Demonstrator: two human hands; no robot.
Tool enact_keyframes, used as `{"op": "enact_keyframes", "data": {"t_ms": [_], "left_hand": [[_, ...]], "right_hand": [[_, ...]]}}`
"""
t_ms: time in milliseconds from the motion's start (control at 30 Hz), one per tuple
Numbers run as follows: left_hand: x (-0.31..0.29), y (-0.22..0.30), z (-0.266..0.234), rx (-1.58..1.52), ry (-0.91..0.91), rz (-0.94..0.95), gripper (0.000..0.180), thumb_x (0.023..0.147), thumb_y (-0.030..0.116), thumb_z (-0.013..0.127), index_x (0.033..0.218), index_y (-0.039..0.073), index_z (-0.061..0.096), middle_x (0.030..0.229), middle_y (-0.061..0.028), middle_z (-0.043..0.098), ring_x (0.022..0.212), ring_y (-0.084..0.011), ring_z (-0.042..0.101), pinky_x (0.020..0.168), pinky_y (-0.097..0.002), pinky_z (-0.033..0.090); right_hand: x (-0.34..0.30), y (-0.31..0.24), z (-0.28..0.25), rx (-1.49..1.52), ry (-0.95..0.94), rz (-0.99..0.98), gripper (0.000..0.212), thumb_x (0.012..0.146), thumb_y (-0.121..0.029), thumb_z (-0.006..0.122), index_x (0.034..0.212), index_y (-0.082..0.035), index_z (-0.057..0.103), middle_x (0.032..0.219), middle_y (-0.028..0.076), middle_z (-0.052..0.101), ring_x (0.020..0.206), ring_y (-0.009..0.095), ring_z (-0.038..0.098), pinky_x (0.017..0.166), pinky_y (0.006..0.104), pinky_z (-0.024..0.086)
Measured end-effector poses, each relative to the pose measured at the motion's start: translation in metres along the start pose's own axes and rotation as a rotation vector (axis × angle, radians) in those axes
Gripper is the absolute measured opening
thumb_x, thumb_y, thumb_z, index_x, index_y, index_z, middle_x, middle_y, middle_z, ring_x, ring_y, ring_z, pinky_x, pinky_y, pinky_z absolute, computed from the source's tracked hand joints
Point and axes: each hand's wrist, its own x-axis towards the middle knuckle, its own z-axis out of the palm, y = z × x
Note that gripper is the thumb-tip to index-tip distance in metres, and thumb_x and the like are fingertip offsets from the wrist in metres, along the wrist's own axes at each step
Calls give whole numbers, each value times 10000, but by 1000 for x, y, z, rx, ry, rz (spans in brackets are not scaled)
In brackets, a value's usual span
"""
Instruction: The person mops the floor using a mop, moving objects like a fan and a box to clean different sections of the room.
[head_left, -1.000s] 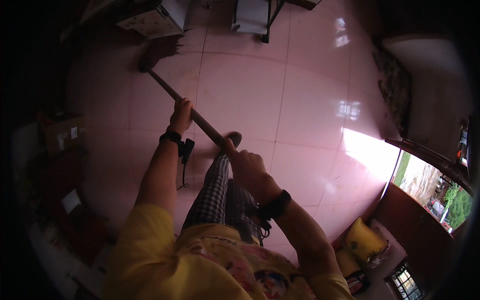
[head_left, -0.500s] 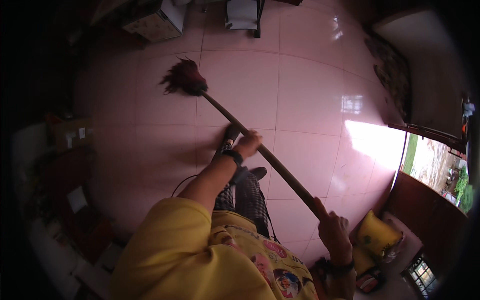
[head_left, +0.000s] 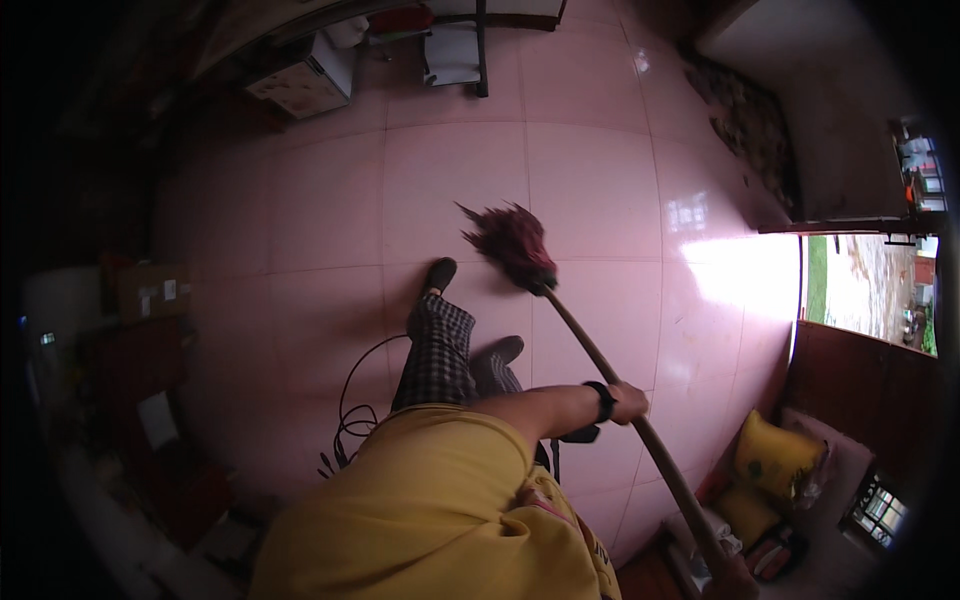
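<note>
Mop (head_left: 585, 339): lies aslant over the pink tiled floor (head_left: 450, 180), right of the feet, strands up-left, handle running down-right to the lower edge.

Far left: cardboard box (head_left: 150, 292), in dim light. Next, upper left, cabinet (head_left: 305, 85) with a patterned face. Black cable (head_left: 345, 400) loops on the floor, left of the legs. Yellow shirt (head_left: 400, 490) fills the lower middle; checked trousers (head_left: 435, 350) show above it, one dark shoe (head_left: 438, 275) ahead of the other.

Centre: dark red mop head (head_left: 510, 245), strands fanned out leftward, just right of the front shoe. Cannot tell if every strand touches floor.

Right of centre: left hand (head_left: 628, 402), arm reaching across the body, black band (head_left: 603, 402) on wrist. Its fingers are wrapped around the mop handle, partway along. Right hand (head_left: 733, 580): at the handle's top end, lower edge of view, dim and partly cut off; looks clenched round it, single fingers not clear.

Further right: bright light patch (head_left: 740, 275) on the tiles, yellow cushion (head_left: 775, 450) below it near the wall, then open doorway (head_left: 860, 285) showing daylight outside. Barred window (head_left: 880, 512) at lower right.
</note>
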Motion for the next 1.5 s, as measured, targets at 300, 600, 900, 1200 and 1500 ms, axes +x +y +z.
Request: {"op": "enact_keyframes", "data": {"t_ms": [300, 600, 900, 1200, 1500], "left_hand": [[31, 87, -26, -24, 236, 235, 159, 613, 124, 654, 757, 56, 640, 788, -150, 626, 801, -311, 613, 669, -408, 512], [-82, -126, -103, 4, 683, -151, 53, 692, 80, 533, 730, 72, 570, 817, -92, 587, 858, -247, 547, 705, -356, 487], [-269, -286, -210, -147, 1206, -451, 227, 604, 26, 608, 798, 73, 500, 869, -107, 513, 874, -297, 522, 689, -391, 467], [-506, -446, -250, 129, 1497, -872, 266, 661, -29, 536, 902, 79, 506, 1031, -96, 493, 1125, -301, 416, 770, -394, 493], [-672, -451, -211, 96, 1418, -1203, 337, 714, 32, 573, 1042, 85, 515, 1271, -117, 399, 1222, -313, 330, 875, -417, 454]], "right_hand": [[-41, 71, -29, 34, -143, 347, 205, 692, -228, 641, 816, -90, 553, 692, 149, 589, 679, 341, 584, 627, 453, 443], [134, -95, -52, 226, -275, -239, 350, 733, -193, 658, 1010, -3, 560, 797, 203, 594, 741, 365, 582, 645, 407, 442], [262, -310, -127, 246, -242, -940, 561, 734, -56, 531, 1268, -81, 357, 701, 183, 584, 612, 361, 594, 581, 442, 485], [317, -608, -153, -129, -6, -1255, 710, 688, -22, 506, 1324, 32, 194, 577, 172, 548, 539, 344, 547, 505, 446, 442], [250, -899, -72, 46, 103, -1349, 616, 760, -51, 524, 1285, 81, 228, 792, 215, 611, 736, 308, 632, 607, 383, 529]]}}
